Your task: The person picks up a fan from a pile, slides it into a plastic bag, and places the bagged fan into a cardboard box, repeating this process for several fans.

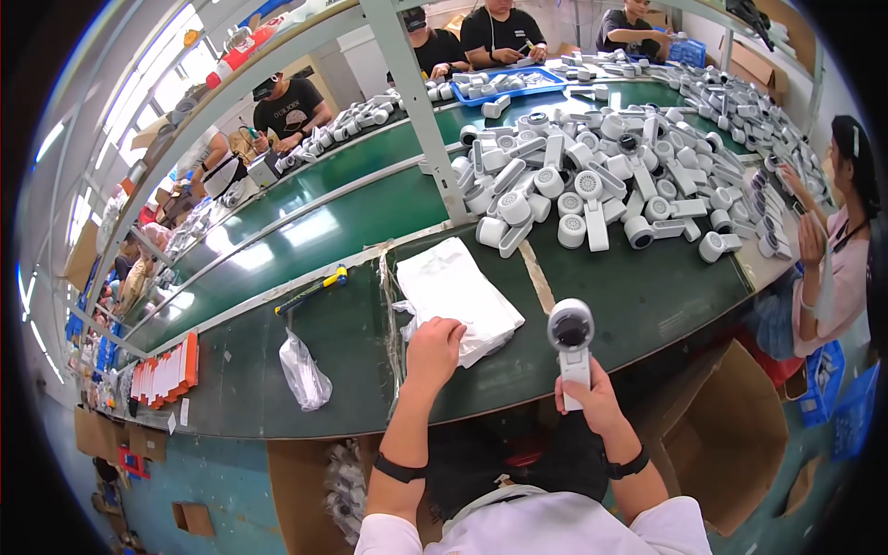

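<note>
My right hand [592, 400] is wrapped round the handle of a white handheld fan [575, 359], its round head with a dark centre pointing up over the table's front edge. My left hand [437, 350] is over the near left part of a stack of thin white plastic bags [458, 287]. Its fingers are curled and pressed together against the stack; whether a bag is pinched between them is hidden. Beyond the stack, a large heap of similar white and grey fans [592, 185] covers the far right of the table.
A yellow and black hand tool [313, 289] and a clear plastic bundle [303, 372] lie left on the green table [240, 393]. A metal post [416, 111] rises behind the bags. Below are open cardboard boxes [717, 435]. A co-worker [828, 250] stands at right; several others sit across.
</note>
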A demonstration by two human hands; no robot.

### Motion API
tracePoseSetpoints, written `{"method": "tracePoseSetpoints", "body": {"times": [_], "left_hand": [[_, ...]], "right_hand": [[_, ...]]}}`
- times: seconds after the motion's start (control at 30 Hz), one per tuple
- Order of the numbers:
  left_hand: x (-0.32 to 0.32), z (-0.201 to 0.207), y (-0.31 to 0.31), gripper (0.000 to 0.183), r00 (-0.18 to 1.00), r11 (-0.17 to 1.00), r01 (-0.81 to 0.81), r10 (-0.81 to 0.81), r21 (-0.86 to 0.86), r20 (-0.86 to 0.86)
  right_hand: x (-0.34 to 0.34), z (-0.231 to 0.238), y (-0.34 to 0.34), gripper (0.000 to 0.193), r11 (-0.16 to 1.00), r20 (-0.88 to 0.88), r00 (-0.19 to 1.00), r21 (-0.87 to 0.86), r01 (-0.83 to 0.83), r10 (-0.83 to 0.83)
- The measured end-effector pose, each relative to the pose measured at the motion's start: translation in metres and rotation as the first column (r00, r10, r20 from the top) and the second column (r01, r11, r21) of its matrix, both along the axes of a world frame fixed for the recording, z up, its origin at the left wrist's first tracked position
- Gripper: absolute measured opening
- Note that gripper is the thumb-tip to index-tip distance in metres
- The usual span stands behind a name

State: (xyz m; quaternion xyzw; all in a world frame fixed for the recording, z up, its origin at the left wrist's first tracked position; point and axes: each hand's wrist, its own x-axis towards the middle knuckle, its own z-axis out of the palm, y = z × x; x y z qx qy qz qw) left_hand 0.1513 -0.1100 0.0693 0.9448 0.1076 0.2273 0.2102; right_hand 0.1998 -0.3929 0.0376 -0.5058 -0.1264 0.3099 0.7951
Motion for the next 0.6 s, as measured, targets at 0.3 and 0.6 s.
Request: {"method": "tracePoseSetpoints", "body": {"times": [0.3,0.6], "left_hand": [[-0.004,0.019,-0.006,0.011,0.985,0.971,0.051,-0.011,-0.232,0.171],[-0.012,0.026,-0.012,0.014,0.997,0.790,-0.060,0.080,-0.610,0.005]], "right_hand": [[-0.019,0.008,0.020,0.039,0.916,0.101,0.935,-0.260,-0.304,0.339],[-0.014,0.031,0.035,0.067,0.814,0.323,0.825,-0.522,-0.253,0.464]]}}
